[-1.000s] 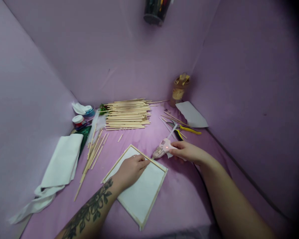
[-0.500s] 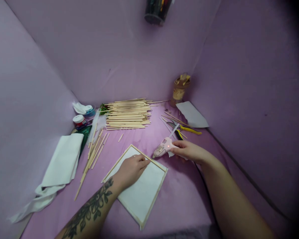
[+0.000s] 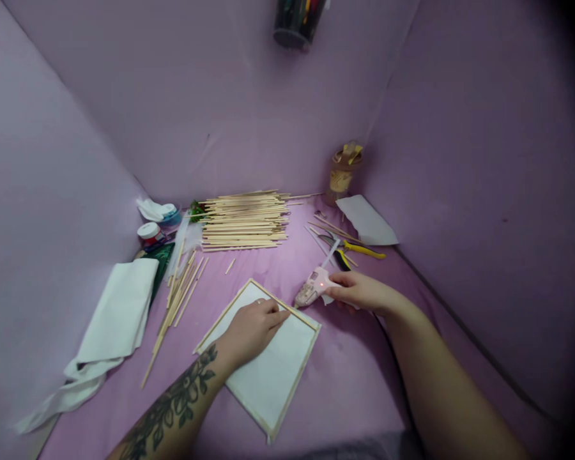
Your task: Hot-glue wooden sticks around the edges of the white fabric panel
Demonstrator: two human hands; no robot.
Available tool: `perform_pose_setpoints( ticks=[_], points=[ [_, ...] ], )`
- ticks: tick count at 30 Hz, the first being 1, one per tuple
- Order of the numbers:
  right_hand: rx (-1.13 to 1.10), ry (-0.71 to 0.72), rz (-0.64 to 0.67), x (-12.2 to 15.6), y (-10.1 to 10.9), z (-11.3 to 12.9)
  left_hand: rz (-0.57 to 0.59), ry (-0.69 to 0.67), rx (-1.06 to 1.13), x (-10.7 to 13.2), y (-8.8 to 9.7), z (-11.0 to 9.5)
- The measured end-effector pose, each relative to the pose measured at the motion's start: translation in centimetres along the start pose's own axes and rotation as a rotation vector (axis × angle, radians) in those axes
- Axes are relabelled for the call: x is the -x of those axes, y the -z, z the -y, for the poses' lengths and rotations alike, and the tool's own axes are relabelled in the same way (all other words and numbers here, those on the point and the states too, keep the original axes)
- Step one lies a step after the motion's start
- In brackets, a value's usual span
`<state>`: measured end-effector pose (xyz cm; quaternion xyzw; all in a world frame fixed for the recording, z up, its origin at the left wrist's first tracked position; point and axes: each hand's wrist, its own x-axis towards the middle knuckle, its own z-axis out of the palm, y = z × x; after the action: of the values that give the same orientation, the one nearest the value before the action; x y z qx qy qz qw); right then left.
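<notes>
A white sheet (image 3: 263, 377) edged with thin wooden sticks lies tilted on the pink table. My left hand (image 3: 256, 326) rests over its upper part, fingers bent and pressing on the wooden stick (image 3: 273, 296) along the upper right edge. My right hand (image 3: 359, 291) is closed around a pale pink hot glue gun (image 3: 314, 285), whose small red light is lit. The gun's nozzle points down and left, at that stick just beyond my left fingertips. A clear glue stick (image 3: 331, 253) juts from the gun's back.
Behind lies a wide pile of wooden sticks (image 3: 244, 223); more loose sticks (image 3: 182, 294) are at left. Folded white cloth (image 3: 117, 306) and a white-lidded jar (image 3: 150, 232) sit further left. Yellow-handled pliers (image 3: 364, 249), a paper piece (image 3: 368, 220) and a brown cup (image 3: 341, 176) stand at right.
The glue gun's nozzle has moved slightly down and right along the stick's edge. My left hand keeps its place on the sheet. The view has shifted a little.
</notes>
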<state>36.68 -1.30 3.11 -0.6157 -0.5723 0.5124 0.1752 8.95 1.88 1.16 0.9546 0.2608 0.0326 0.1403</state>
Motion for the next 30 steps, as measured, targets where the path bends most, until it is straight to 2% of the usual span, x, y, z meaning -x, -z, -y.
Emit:
perform_pose_setpoints(
  ticks=[11, 16, 30],
  points=[
    [-0.057, 0.017, 0.008, 0.30, 0.15, 0.25, -0.016, 0.005, 0.033, 0.01, -0.07, -0.04],
    [-0.026, 0.007, -0.025, 0.00, 0.10, 0.11, -0.001, 0.004, 0.018, 0.02, -0.03, -0.04],
    [-0.029, 0.001, -0.005, -0.10, -0.17, 0.01, -0.006, 0.006, 0.032, 0.01, 0.02, -0.05]
  ],
)
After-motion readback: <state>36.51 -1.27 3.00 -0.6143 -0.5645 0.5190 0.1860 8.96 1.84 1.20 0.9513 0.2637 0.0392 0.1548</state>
